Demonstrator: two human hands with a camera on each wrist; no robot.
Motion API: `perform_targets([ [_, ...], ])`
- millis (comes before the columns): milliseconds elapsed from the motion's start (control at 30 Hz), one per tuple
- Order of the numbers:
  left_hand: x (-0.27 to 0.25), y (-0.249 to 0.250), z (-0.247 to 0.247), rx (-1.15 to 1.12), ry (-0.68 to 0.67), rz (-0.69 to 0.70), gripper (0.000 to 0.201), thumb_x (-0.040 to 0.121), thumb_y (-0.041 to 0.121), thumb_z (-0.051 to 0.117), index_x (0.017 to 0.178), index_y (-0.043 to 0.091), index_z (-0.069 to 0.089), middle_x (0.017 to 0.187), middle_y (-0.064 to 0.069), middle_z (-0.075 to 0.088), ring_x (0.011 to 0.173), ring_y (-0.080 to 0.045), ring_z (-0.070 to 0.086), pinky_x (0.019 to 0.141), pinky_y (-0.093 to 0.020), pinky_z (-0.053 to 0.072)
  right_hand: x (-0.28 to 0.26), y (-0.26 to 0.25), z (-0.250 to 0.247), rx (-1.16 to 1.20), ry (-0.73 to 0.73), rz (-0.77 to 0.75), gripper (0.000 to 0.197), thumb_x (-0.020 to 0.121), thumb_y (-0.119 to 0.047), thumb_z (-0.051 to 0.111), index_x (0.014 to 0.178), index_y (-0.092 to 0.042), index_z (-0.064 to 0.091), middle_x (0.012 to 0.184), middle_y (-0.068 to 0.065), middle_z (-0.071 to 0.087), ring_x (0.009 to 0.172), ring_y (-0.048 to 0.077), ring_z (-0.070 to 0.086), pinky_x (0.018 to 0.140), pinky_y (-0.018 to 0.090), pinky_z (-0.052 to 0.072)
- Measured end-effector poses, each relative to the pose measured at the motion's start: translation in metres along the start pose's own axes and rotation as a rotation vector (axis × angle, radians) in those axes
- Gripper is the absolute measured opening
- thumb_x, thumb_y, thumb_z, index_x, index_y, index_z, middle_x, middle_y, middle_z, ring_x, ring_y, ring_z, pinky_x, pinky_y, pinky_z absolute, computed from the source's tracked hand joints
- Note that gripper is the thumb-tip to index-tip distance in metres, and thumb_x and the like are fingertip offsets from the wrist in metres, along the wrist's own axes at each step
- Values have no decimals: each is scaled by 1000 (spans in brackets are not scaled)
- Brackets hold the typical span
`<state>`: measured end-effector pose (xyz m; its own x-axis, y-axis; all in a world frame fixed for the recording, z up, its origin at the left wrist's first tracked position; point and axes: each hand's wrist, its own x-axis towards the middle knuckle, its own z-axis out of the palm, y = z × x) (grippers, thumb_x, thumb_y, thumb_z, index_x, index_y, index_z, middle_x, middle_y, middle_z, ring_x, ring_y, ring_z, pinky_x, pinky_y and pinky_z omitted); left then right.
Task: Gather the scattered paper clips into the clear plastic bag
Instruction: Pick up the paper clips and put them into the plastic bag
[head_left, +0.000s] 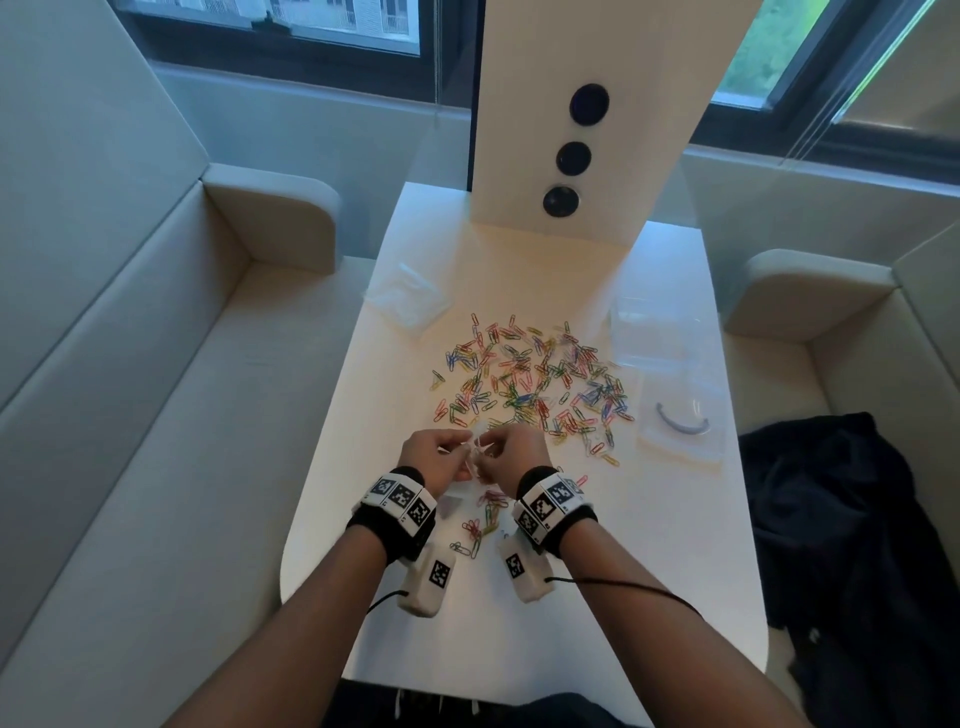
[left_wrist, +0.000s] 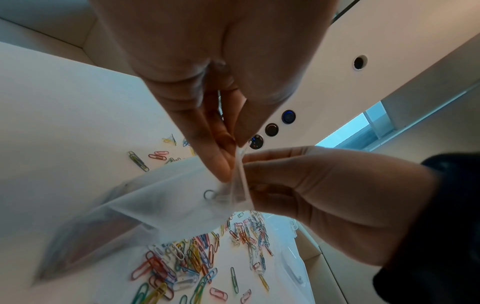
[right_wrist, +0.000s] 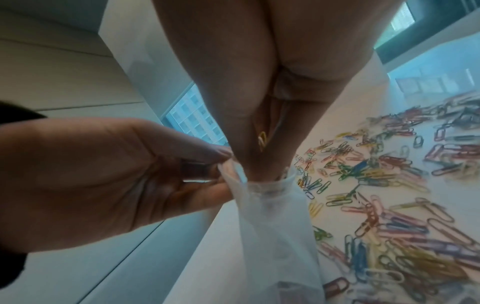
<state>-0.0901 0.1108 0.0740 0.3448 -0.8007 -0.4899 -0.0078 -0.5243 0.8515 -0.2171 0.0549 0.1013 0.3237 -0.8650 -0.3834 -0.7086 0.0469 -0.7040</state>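
Many coloured paper clips (head_left: 530, 384) lie scattered over the white table (head_left: 649, 545), with a smaller cluster (head_left: 485, 512) between my wrists. Both hands meet above the table's near half at a small clear plastic bag (head_left: 474, 465). My left hand (head_left: 457, 452) pinches the bag's rim (left_wrist: 233, 185) between thumb and fingers (right_wrist: 221, 160), so the bag (right_wrist: 272, 226) hangs down. My right hand (head_left: 493, 452) has its fingertips (right_wrist: 259, 170) in the bag's mouth, with a yellow paper clip (right_wrist: 262, 137) pinched between the fingers. What the bag holds is blurred.
A second clear bag (head_left: 410, 301) lies at the table's far left. Clear packaging (head_left: 649, 332) and a bag with a grey curved piece (head_left: 680, 423) lie at the right. A white panel with three dark buttons (head_left: 571, 156) stands at the back. A dark garment (head_left: 841, 519) lies on the right seat.
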Motion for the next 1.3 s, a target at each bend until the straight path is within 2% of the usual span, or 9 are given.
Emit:
perform_targets([
  [167, -1, -1, -1, 67, -13, 32, 23, 89, 12, 64, 110, 14, 71, 92, -7, 74, 77, -23, 73, 79, -40, 60, 3, -4, 3, -106, -31, -3, 22, 87, -11, 62, 108, -11, 72, 91, 6, 71, 74, 15, 64, 71, 26, 56],
  [267, -3, -2, -2, 66, -19, 29, 22, 88, 12, 64, 109, 14, 71, 89, -8, 74, 76, -25, 74, 78, -43, 60, 2, -3, 2, -8, -59, 50, 24, 83, 0, 63, 103, -9, 73, 95, 9, 73, 85, 21, 70, 79, 36, 60],
  [333, -5, -4, -3, 78, -19, 46, 22, 88, 12, 65, 109, 14, 71, 92, -7, 74, 79, -24, 73, 79, -42, 60, 0, -1, 2, 75, -7, 62, 17, 81, 4, 67, 88, -9, 74, 85, 12, 73, 78, 25, 73, 73, 41, 62],
  [567, -19, -2, -19, 37, -5, 93, 28, 90, 5, 60, 117, 6, 67, 98, -13, 72, 77, -19, 72, 77, -38, 61, -14, -11, -1, 64, 42, -135, 8, 81, -5, 71, 81, -11, 76, 78, 4, 73, 68, 17, 71, 63, 26, 61],
  [700, -25, -6, -53, -22, 92, 119, 26, 91, 7, 59, 115, 11, 68, 93, -10, 72, 75, -20, 71, 79, -39, 60, 0, -6, -9, 269, 172, -45, 18, 89, -3, 60, 92, -14, 74, 91, 6, 73, 71, 17, 70, 65, 24, 59],
  [800, -36, -11, -84, -63, 171, 142, 24, 92, 8, 57, 112, 12, 70, 79, -3, 69, 63, -12, 67, 76, -34, 59, 34, 8, 6, -204, 45, -42, 29, 93, -13, 53, 118, -18, 67, 121, 6, 66, 102, 23, 66, 86, 31, 54],
  [933, -48, -20, -108, -98, 239, 132, 23, 93, 5, 56, 110, 9, 70, 73, -2, 66, 65, -15, 64, 71, -27, 59, 70, 20, 62, -659, -295, -235, 59, 97, -27, 50, 151, -20, 27, 161, 6, 18, 146, 28, 22, 116, 44, 29],
  [1033, -49, -33, -114, -81, 273, 90, 23, 94, 4, 54, 111, 6, 68, 76, -8, 66, 67, -21, 63, 63, -17, 57, 74, 29, 95, -853, -408, -377, 72, 96, -37, 50, 154, -17, 12, 163, 3, 2, 149, 28, 8, 117, 51, 23],
  [1300, -47, -50, -89, -62, 333, 21, 24, 92, 5, 56, 113, 6, 68, 54, 5, 65, 63, -13, 65, 81, -38, 58, 55, 95, 66, -1150, -341, -452, 89, 87, -68, 40, 154, -26, -1, 161, 0, -12, 147, 41, -7, 109, 72, -1],
])
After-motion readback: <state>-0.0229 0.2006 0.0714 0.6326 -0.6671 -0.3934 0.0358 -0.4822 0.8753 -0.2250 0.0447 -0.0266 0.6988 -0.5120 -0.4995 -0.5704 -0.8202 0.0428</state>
